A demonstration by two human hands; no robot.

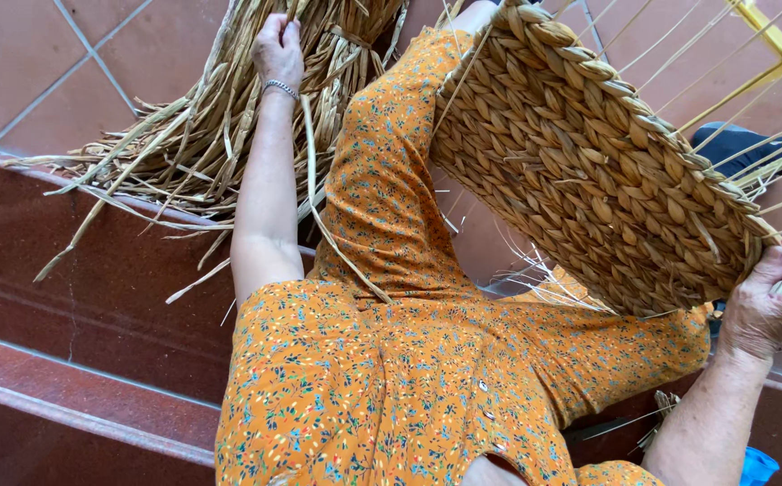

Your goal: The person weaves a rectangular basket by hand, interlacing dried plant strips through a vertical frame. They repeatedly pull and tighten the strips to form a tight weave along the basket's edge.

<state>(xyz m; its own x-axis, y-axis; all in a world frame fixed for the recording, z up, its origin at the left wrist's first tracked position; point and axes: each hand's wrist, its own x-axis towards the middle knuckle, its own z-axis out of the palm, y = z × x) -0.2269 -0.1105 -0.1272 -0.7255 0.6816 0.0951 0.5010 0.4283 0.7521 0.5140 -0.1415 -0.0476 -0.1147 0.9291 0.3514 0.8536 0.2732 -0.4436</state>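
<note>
Woven mat [589,171] gripped by right hand [773,301]; left hand [278,45] clutches straw bundle [202,135] on red tiled steps [76,270]; mat's far edge cut off.

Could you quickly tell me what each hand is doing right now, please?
Left hand: closed on strands of the dried straw bundle.
Right hand: gripping the edge of the woven panel.

I see a tiled floor [31,54] at far left, with a straw bundle [202,135] lying on it above red steps [76,297].
</note>
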